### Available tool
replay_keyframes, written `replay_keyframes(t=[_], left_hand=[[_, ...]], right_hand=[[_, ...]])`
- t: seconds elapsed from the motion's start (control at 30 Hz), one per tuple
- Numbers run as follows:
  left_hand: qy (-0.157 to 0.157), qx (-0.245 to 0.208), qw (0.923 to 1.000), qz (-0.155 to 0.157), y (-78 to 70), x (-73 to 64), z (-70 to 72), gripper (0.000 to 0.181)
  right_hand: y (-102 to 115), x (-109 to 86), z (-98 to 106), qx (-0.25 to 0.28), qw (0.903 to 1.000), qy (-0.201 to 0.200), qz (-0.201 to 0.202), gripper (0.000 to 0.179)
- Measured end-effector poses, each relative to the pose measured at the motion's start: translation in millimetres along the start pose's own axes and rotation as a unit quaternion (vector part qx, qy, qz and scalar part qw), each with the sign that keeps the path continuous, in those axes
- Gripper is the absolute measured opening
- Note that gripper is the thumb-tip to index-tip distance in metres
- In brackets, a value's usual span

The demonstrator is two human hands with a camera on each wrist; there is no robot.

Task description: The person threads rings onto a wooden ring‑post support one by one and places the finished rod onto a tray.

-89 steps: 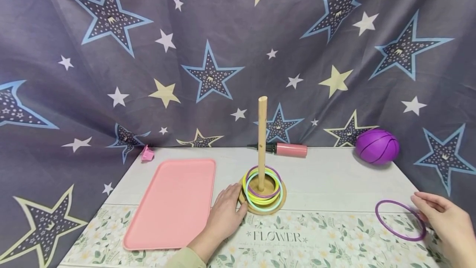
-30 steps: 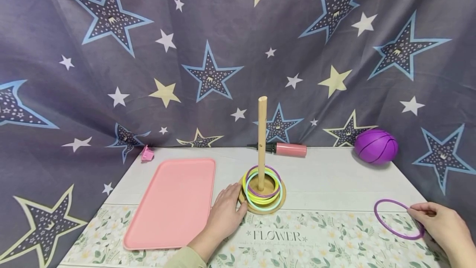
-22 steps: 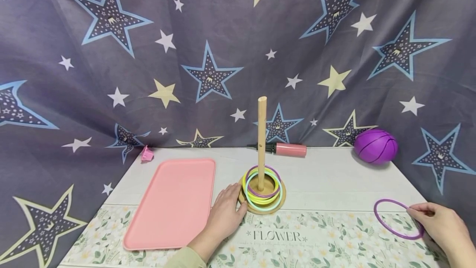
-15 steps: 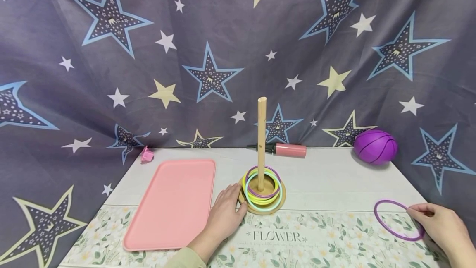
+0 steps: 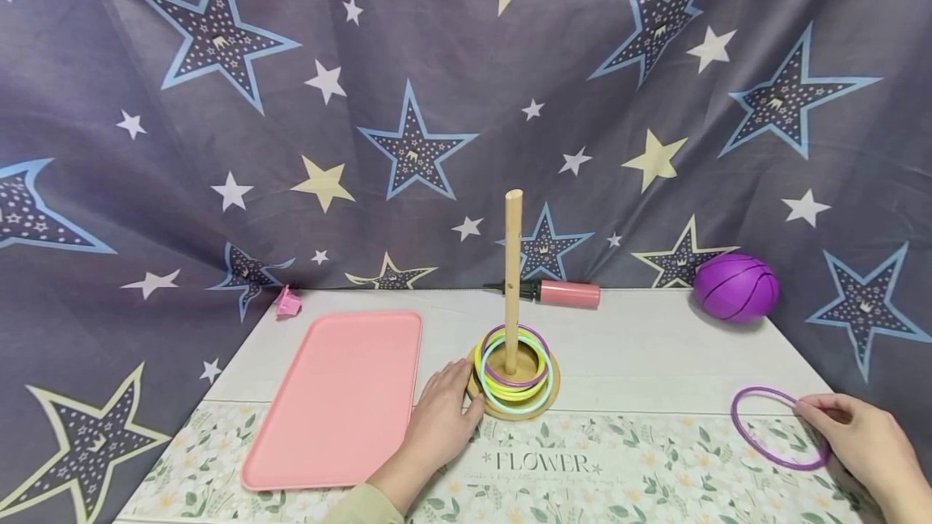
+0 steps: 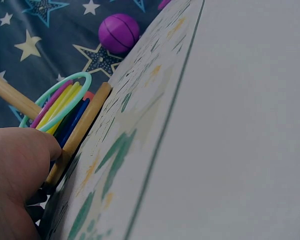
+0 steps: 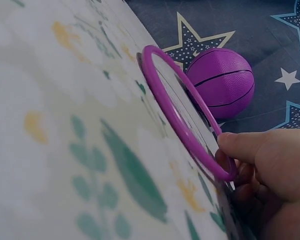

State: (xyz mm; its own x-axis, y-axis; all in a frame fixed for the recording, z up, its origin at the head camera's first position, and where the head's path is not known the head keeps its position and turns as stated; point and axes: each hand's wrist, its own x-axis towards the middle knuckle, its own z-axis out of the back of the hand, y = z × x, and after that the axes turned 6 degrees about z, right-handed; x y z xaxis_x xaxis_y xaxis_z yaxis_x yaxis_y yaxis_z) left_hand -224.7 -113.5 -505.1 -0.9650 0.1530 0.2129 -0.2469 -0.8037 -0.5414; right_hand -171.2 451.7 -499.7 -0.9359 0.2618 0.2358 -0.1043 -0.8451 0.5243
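Observation:
A wooden ring-toss post stands upright on its round wooden base. Stacked loosely around it are an aqua ring, a purple one and yellow ones; something blue shows beneath in the left wrist view. My left hand rests against the left side of the base, its fingers extended and the thumb towards the front; some fingertips are hidden. At the far right, my right hand pinches the near edge of a single purple ring between thumb and fingers. That ring tilts slightly over the flowered mat.
A pink tray lies left of the post. At the back are a pink hand pump, a purple ball in the right corner and a small pink object at left. A star-patterned curtain hangs behind.
My right hand, earlier beside the purple ring's right edge, has moved slightly left and now pinches it. The ring's far edge has risen slightly. My left hand has stayed against the base.

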Motion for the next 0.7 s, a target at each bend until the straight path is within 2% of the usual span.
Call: replay_keyframes(t=[0.43,0.7], left_hand=[[-0.003,-0.002,1.0000,0.002,0.4,-0.6,0.3,0.062],[-0.004,-0.005,1.0000,0.002,-0.9,-1.4,1.4,0.062]], right_hand=[[8.7,-0.4,-1.2,0.029,0.9984,-0.004,-0.049,0.050],[15.6,1.5,-2.6,0.037,0.9965,-0.043,-0.062,0.049]])
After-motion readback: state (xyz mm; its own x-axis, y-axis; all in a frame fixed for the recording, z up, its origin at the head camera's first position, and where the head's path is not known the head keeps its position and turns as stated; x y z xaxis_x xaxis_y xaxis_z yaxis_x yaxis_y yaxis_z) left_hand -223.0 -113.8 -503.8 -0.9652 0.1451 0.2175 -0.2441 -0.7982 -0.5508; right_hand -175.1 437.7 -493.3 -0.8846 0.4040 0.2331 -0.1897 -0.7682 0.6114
